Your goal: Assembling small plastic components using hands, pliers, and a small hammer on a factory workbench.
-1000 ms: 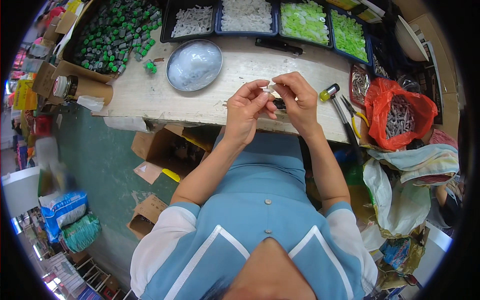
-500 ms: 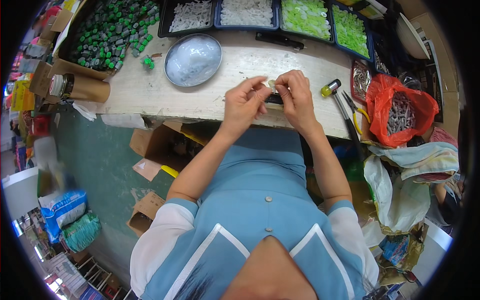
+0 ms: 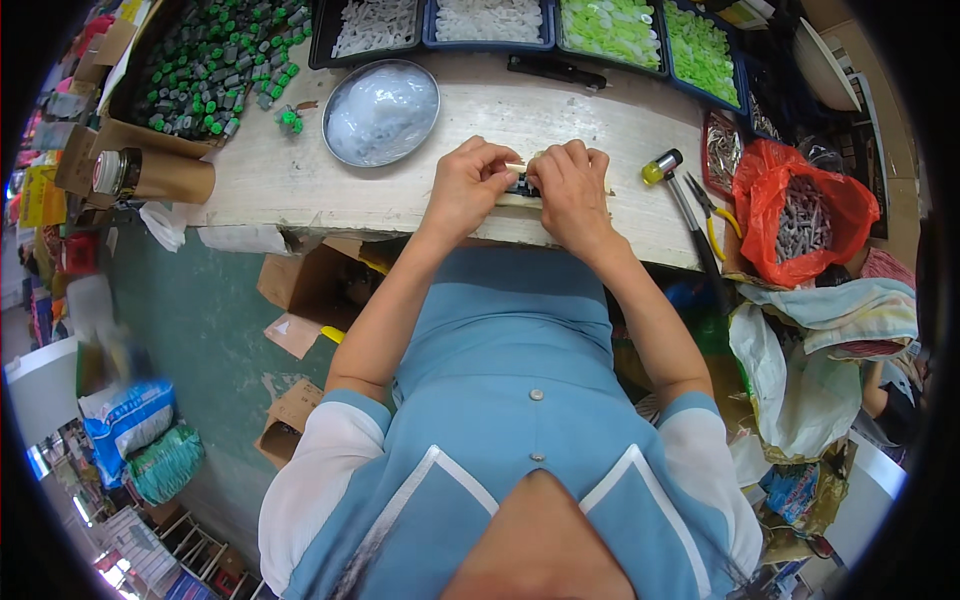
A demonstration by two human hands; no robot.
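Observation:
Both of my hands meet at the near edge of the white workbench point(image 3: 290, 212), around a small dark part point(image 3: 521, 186) with a pale strip along it. My left hand point(image 3: 470, 190) pinches the left end of this part between thumb and fingertips. Over its right end lies my right hand point(image 3: 572, 190), fingers curled down and closed on it. The fingers hide most of the part, so its exact kind is unclear. Right of my right hand rest a hammer point(image 3: 675, 195) with a yellow-and-black head and pliers point(image 3: 708, 215) with yellow handles.
A round metal dish point(image 3: 382, 112) with a clear plastic covering stands left of my hands. Trays of white pieces point(image 3: 490, 22) and green pieces point(image 3: 612, 35) line the back. A box of grey-green parts point(image 3: 215, 80) is far left; a red bag point(image 3: 755, 215) of grey pieces is right.
My hands have come down onto the dark part near the bench edge. The small pale piece formerly between my raised fingertips is no longer distinct. My right hand has turned palm-down.

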